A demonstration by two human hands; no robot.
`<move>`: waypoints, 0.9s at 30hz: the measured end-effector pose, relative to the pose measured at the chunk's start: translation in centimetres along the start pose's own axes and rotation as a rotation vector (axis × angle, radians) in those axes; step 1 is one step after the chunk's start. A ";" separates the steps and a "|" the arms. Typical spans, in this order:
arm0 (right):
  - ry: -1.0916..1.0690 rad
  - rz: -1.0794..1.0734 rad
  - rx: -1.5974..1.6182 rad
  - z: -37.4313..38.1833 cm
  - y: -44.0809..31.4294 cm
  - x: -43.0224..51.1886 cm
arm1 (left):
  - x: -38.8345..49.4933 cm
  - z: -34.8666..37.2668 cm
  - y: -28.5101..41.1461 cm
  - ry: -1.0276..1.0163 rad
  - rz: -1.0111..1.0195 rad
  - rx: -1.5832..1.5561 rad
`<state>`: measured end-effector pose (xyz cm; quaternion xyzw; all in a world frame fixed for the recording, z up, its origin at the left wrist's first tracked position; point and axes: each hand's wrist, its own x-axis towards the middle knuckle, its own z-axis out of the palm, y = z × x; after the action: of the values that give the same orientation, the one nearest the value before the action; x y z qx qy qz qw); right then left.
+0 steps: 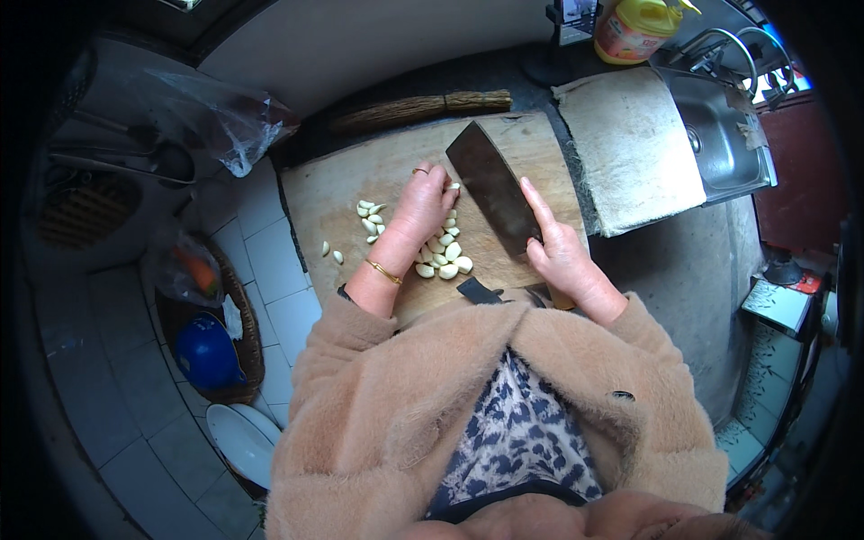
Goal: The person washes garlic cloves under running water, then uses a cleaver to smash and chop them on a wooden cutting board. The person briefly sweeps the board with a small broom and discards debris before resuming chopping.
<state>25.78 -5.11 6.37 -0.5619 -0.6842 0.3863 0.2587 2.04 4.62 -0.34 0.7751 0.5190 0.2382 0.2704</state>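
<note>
A wooden cutting board lies before me with peeled garlic cloves on it. My right hand grips a cleaver by its handle, the index finger stretched along the blade's spine. The broad dark blade slants over the board, to the right of the garlic. My left hand pinches a pale garlic clove between the fingertips, close to the cleaver's edge. Below that hand sits a cluster of garlic cloves. Left of my wrist is a smaller group of garlic cloves, with two single ones farther left.
A bundle of thin sticks lies behind the board. On the right are a folded pale cloth, a steel sink and a yellow pump bottle. At left, a woven tray holds a blue bowl, near white plates.
</note>
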 end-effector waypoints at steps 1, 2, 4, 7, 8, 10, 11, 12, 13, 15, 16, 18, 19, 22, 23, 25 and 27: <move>-0.007 -0.003 -0.004 0.0 -0.1 0.1 | 0.0 0.0 -0.1 0.006 0.010 0.010; -0.015 -0.006 -0.009 0.0 -0.2 0.1 | 0.0 0.0 -0.1 0.013 0.026 0.015; -0.028 -0.010 -0.016 0.0 -0.4 0.2 | 0.0 0.0 0.0 0.019 0.034 0.016; -0.043 -0.013 -0.028 0.0 -0.6 0.3 | 0.0 0.0 0.1 0.014 0.019 0.008; -0.045 -0.014 -0.037 0.0 -0.7 0.4 | 0.0 0.0 0.2 0.014 0.020 0.008; -0.051 -0.016 -0.056 0.0 -0.9 0.5 | 0.0 0.0 0.2 0.005 0.015 0.003; -0.054 -0.017 -0.065 -0.1 -1.0 0.5 | 0.0 0.0 0.2 -0.002 0.009 -0.001; -0.054 -0.020 -0.074 -0.1 -1.2 0.6 | 0.0 0.0 0.1 -0.003 0.010 -0.007; -0.067 -0.017 -0.089 -0.1 -1.4 0.7 | 0.0 0.0 0.1 -0.009 0.011 -0.006; -0.087 -0.015 -0.120 -0.1 -1.7 0.9 | 0.0 0.0 0.0 -0.003 0.032 -0.007; -0.112 0.023 -0.133 0.0 -1.9 1.0 | 0.0 0.0 0.0 0.002 0.038 0.002; -0.161 0.096 -0.159 0.1 -2.0 1.5 | 0.0 0.0 0.0 0.015 0.052 0.025; -0.156 0.110 -0.153 0.3 -2.0 1.7 | 0.0 0.0 0.1 0.013 0.053 0.036; -0.125 0.144 -0.130 0.8 -1.7 2.2 | -0.3 0.0 0.4 -0.009 0.032 0.092; -0.100 0.153 -0.119 1.0 -1.5 2.2 | -0.5 0.0 0.6 -0.021 0.031 0.116; -0.065 0.171 -0.048 1.1 -1.0 1.9 | -1.1 -0.3 0.8 -0.033 0.052 0.132; -0.047 0.199 0.067 1.0 -0.5 1.4 | -1.9 -0.6 0.9 -0.060 0.074 0.118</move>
<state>24.36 -4.06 6.14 -0.6088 -0.6178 0.4458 0.2215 1.59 2.72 0.54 0.8151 0.4948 0.1936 0.2309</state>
